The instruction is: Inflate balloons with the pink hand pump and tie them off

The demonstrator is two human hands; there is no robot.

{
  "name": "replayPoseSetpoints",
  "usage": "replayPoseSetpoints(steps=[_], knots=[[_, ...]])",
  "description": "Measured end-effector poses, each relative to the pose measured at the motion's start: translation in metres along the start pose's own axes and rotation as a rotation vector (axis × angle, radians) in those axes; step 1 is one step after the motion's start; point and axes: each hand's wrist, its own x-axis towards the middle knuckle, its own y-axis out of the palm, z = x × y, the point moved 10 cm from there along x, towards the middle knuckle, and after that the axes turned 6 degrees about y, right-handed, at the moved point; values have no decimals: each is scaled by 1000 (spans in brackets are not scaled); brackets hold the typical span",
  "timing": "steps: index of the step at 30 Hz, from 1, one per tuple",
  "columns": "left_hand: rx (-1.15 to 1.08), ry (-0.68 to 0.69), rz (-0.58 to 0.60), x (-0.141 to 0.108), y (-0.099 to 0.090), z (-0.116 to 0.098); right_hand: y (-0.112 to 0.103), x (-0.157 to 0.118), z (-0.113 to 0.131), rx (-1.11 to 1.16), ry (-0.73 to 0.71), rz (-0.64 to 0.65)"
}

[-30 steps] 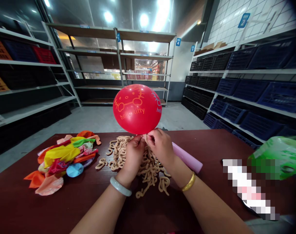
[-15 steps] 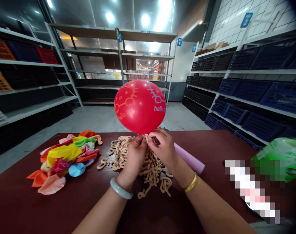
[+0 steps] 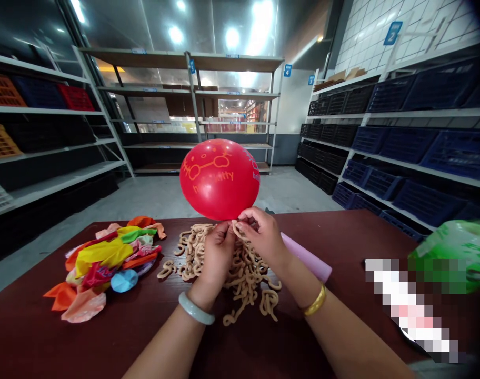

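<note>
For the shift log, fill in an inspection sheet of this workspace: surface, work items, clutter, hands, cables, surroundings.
Surface: dark reddish-brown table.
Work items: inflated red Hello Kitty balloon, its lower end at the fingertips; pile of tan cord-like loops beneath and around the hands; heap of uninflated multicoloured balloons to the left.
Clutter: lilac cylinder, green-and-white plastic bag and a pixelated, unidentifiable item, all to the right.
Hands: left hand pinches at the balloon's lower end; right hand pinches a tan strand there.
Cables: nothing seen.
Surroundings: shelving racks behind; dark blue crates on shelves at right.
</note>
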Motion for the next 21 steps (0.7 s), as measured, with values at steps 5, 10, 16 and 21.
replayPoseSetpoints(steps=[5, 10, 16, 21], knots=[[97, 45, 18, -1, 0, -7, -2, 0, -4, 21, 31, -27], [142, 62, 8, -1, -1, -10, -5, -1, -1, 17, 23, -52], [192, 70, 11, 0, -2, -14, -3, 0, 0, 56, 14, -14], [155, 31, 4, 0, -2, -9, 1, 0, 4, -75, -12, 6]])
